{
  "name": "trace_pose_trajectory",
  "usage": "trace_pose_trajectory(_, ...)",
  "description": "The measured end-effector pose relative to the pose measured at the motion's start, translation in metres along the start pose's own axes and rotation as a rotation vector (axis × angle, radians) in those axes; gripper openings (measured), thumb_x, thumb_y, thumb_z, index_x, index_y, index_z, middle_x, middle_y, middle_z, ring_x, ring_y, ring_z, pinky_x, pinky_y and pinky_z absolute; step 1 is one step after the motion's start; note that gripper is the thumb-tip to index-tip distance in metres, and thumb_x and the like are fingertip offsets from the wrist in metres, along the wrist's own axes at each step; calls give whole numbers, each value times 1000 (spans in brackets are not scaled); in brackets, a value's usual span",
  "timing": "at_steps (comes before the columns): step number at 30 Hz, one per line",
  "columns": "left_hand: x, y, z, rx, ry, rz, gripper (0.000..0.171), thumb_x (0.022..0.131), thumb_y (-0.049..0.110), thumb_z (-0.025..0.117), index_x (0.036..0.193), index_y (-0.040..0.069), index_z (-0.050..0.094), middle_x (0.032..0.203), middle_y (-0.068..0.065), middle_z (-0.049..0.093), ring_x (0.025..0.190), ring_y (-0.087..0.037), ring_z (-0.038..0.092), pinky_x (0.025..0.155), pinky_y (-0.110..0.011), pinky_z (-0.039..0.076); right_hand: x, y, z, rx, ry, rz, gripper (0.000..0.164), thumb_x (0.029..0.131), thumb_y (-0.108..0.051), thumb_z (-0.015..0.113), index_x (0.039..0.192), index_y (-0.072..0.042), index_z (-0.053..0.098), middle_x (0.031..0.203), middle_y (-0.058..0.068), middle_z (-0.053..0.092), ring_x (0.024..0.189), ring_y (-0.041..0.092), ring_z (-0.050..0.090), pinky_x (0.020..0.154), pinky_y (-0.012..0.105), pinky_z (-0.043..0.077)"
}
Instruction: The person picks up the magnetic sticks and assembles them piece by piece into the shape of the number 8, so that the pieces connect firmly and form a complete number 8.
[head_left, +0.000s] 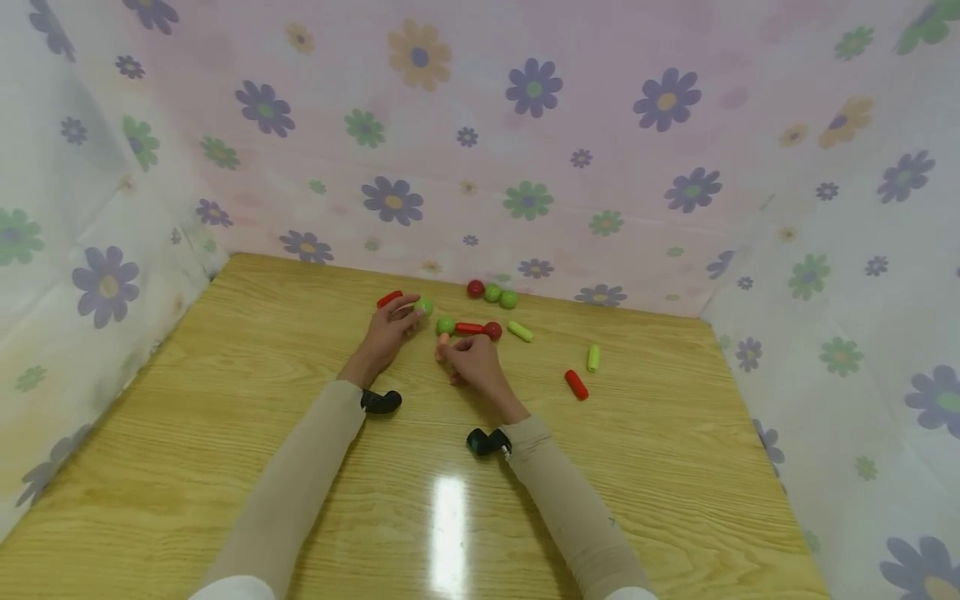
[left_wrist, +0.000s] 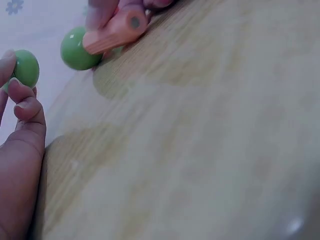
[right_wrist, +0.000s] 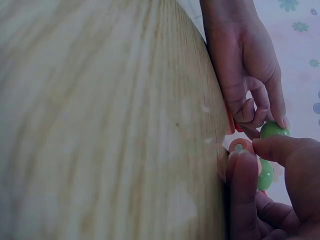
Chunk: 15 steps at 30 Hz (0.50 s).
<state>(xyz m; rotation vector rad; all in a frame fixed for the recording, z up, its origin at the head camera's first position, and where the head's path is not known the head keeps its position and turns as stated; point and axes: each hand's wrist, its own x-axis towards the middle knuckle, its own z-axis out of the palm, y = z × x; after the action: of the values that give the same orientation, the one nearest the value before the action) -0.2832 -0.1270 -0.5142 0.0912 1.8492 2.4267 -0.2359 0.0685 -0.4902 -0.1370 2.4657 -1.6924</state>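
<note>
My left hand [head_left: 384, 337] pinches a glossy green ball [head_left: 423, 307] between thumb and fingers, seen also at the edge of the left wrist view. Between the thumb and fingers of my right hand [head_left: 476, 361] is a short orange rod [left_wrist: 117, 31] with a grey disc in its end. The rod's far end is right at a second green ball [left_wrist: 77, 50]. That ball lines up with a red rod [head_left: 469, 329] and a dark red ball [head_left: 492, 331] in one row on the table. Right-hand fingers partly cover the orange rod in the right wrist view.
Behind the row, a dark red ball [head_left: 476, 288] and two green balls [head_left: 492, 292] sit together. A red rod [head_left: 389, 299] lies beyond my left hand. To the right lie yellow-green rods [head_left: 520, 332] and another red rod [head_left: 577, 385]. Flowered cloth [head_left: 532, 200] walls the wooden table.
</note>
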Motion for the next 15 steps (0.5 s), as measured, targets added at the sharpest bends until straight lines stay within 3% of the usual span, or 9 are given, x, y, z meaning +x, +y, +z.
trace_pose_trajectory(6, -10, -2, 1, 37, 4, 44, 45, 101, 7, 63, 144, -2, 52, 118, 1, 61, 93, -10, 54, 75, -20, 45, 1, -1, 0, -17, 9, -3, 35, 96, -27, 70, 74, 0, 76, 49, 0, 55, 44, 12, 58, 49, 27, 54)
trace_pose_trajectory(15, -25, -2, 1, 117, 8, -21, 46, 99, 15, 68, 143, 5, 58, 131, 0, 60, 101, -9, 55, 80, -20, 46, 6, 0, -1, 25, 7, 53, 36, 95, -26, 67, 68, -2, 70, 52, 0, 55, 45, 11, 59, 49, 26, 53)
